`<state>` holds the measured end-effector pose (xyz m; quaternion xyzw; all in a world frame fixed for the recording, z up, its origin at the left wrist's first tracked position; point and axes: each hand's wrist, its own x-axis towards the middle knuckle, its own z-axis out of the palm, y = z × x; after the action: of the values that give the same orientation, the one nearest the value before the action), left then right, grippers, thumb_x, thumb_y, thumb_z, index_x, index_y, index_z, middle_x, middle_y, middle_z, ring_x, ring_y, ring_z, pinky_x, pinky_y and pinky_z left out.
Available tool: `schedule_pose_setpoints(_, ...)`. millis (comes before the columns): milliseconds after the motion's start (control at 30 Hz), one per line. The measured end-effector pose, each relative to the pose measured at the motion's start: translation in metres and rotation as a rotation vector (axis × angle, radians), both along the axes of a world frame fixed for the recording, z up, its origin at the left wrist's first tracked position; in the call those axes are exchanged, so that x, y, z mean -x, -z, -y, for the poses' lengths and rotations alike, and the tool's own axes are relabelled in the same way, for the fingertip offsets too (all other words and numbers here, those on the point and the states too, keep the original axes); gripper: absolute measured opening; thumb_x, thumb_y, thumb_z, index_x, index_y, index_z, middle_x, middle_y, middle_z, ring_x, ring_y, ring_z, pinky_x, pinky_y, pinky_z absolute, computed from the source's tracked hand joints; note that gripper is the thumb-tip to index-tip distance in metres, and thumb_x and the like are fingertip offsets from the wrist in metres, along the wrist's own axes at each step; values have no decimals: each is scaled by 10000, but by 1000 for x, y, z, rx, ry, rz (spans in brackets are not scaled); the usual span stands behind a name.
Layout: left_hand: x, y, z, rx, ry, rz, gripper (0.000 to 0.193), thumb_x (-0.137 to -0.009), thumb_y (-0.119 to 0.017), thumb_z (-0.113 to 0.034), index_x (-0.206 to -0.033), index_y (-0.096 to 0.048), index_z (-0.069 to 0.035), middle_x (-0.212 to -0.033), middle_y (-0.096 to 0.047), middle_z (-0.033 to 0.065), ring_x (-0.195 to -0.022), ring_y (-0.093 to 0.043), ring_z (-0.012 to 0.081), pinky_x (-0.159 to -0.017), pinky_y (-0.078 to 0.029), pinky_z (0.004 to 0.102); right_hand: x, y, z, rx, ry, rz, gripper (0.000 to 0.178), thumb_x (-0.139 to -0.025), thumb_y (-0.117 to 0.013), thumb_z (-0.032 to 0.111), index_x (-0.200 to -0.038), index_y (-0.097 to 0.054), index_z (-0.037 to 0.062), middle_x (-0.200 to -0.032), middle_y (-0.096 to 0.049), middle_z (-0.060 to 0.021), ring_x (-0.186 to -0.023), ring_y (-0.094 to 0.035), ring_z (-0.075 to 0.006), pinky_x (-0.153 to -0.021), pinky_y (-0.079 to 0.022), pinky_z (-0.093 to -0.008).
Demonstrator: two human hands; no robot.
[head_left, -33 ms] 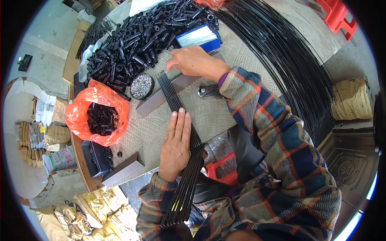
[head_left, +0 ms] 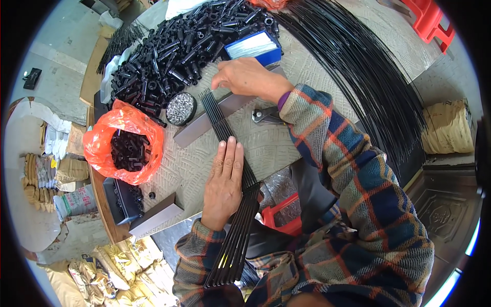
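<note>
A row of thin black rods (head_left: 240, 217) lies side by side, running from the table down past its front edge toward my lap. My left hand (head_left: 223, 187) rests flat across them, fingers stretched out and close together. At their far ends, my right hand (head_left: 245, 78) is closed in a pinch; whatever its fingertips hold is too small to make out. Under the far part of the rods lies a long grey metal bar (head_left: 197, 130). A round black dish of small silvery pieces (head_left: 180, 109) stands left of the rod ends. Behind my right hand is a blue box of thin whitish sticks (head_left: 253, 48).
A heap of black tubular parts (head_left: 163, 56) covers the far left. An orange plastic bag (head_left: 94, 148) holds more small black pieces. Pincers (head_left: 266, 115) lie by my right forearm. Long black rods (head_left: 368, 77) spread along the right. A grey angled block (head_left: 156, 217) sits at the front left.
</note>
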<state>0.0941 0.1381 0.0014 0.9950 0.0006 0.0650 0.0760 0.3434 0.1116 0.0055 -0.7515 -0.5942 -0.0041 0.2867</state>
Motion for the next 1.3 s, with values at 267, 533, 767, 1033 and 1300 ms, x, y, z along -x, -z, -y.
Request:
schedule_pose_setpoints(267, -11, -7, 7, 7, 32, 48, 595, -764, -415, -10, -1346, -291, 13, -1403, -273, 193, -1304, -267, 342, -1040, -293, 395, -10, -6, 10, -196, -67, 57, 81, -789, -581, 118, -868, -598, 110, -869, -600, -76, -791, -591, -295, -627, -444, -405)
schedule_pose_setpoints(533, 4, -1, -4, 10, 13, 35, 610, -756, -423, -15, -1350, -285, 8, -1417, -244, 193, -1314, -247, 341, -1050, -278, 397, -1, -3, 2, -21, -10, 218, 40, -787, -575, 130, -819, -577, 106, -801, -600, -49, -766, -589, -289, -626, -447, -409)
schedule_pose_setpoints(767, 6, -2, -1, -110, -64, 70, 674, -719, -459, -29, -1365, -267, -16, -1431, -229, 170, -1327, -217, 334, -1058, -247, 428, -28, 1, 2, -406, 155, 135, 142, -799, -571, 153, -929, -627, 143, -852, -606, -63, -809, -592, -289, -671, -471, -379)
schedule_pose_setpoints(1033, 17, -4, 10, 98, 15, 7, 733, -776, -573, -365, -1357, -286, -21, -1419, -266, 145, -1315, -244, 323, -1050, -250, 426, -68, -33, 27, 168, 284, 330, 72, -762, -578, 193, -785, -617, 137, -853, -608, -64, -820, -604, -265, -683, -470, -373)
schedule_pose_setpoints(1300, 27, 7, 12, 61, 12, 69, 741, -761, -584, -442, -1318, -361, -7, -1379, -342, 156, -1286, -306, 335, -1026, -300, 411, -23, -24, 18, -152, 142, 300, 114, -810, -508, 123, -894, -582, 143, -866, -611, -72, -838, -603, -266, -694, -477, -382)
